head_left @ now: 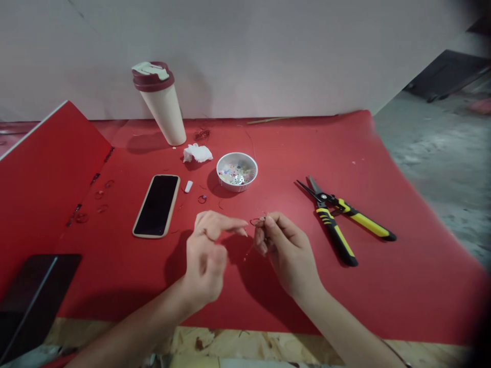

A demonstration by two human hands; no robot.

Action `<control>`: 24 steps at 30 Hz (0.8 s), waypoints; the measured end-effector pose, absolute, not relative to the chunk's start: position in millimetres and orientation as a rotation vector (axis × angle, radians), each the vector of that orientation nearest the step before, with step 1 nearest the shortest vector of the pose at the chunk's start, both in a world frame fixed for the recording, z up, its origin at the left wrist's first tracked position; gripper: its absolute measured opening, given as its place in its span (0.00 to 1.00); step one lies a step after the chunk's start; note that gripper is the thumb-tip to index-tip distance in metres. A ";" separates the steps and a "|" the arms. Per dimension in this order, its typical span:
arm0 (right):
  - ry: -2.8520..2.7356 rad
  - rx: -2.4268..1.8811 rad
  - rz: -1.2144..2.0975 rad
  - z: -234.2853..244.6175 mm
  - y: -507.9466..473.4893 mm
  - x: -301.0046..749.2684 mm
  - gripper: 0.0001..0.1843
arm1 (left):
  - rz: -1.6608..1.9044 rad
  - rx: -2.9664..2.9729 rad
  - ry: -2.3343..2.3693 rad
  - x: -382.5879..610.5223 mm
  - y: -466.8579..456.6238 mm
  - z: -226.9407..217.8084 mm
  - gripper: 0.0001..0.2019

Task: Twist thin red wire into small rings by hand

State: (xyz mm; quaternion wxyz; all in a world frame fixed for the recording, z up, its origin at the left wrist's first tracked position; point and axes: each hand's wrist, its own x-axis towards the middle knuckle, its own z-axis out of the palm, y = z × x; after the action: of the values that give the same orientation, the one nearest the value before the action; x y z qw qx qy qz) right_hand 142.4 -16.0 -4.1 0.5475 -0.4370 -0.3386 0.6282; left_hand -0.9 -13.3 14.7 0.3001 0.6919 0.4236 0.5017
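My right hand (289, 253) pinches a small wire ring (254, 222) between thumb and fingertips; a thin loose end of wire seems to trail below it. Close by on its left, my left hand (207, 255) has its index finger stretched toward the ring and its thumb apart, slightly blurred. Nothing shows in its grip, and a ring seems to be on one of its fingers. Beyond both hands stands a small white bowl (237, 188) with beads in it. A wire ring with a purple bead (202, 199) lies on the red table surface.
Yellow-and-black snips (326, 204) lie spread at the right. On the left are a phone (156, 207), several wire rings (98, 194) and a dark flat device (34, 296). Behind stand a lidded cup (163, 110), a crumpled tissue (197, 153) and tangled red wire (202, 134).
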 end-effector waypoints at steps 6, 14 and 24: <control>-0.636 -0.978 1.689 -1.4 -11.2 143.0 0.13 | 1.007 1.276 1.236 4.1 1.9 9.7 0.08; -0.518 -0.850 1.910 -2.0 -8.7 147.3 0.11 | 0.910 0.944 0.922 3.8 7.2 0.6 0.09; -0.563 -0.804 1.980 -6.1 -9.8 145.2 0.14 | 0.924 0.858 0.654 8.6 1.6 -9.0 0.09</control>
State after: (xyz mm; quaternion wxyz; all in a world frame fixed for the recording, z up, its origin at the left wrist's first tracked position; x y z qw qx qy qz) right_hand 145.2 -9.8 -6.1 0.4491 -0.3250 -0.2278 0.8005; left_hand 8.6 1.6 -9.0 0.7580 0.3940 0.3004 0.4242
